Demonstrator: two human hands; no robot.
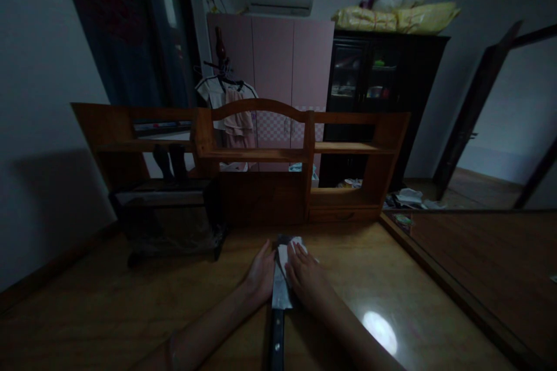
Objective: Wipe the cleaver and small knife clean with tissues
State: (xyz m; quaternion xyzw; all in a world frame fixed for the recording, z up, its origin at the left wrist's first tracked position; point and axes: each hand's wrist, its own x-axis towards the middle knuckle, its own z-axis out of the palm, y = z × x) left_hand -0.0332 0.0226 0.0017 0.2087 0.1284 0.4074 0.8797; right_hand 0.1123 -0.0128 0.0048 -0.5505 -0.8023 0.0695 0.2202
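A kitchen knife (281, 294) with a broad blade and a black riveted handle (277, 339) lies on the wooden tabletop, its handle toward me. My right hand (304, 272) presses a white tissue (282, 256) onto the upper part of the blade, fingers over it. On the other side, my left hand (260, 272) rests along the blade's left edge with its fingers stretched out. Part of the blade is hidden under the tissue and my right hand.
Behind the hands stands a wooden shelf unit (261, 154). To the left is a dark rack (167, 200) with two black handles rising from it. A raised wooden edge (435, 272) runs along the right. Farther back are pink wardrobes (272, 64) and a black cabinet (418, 81).
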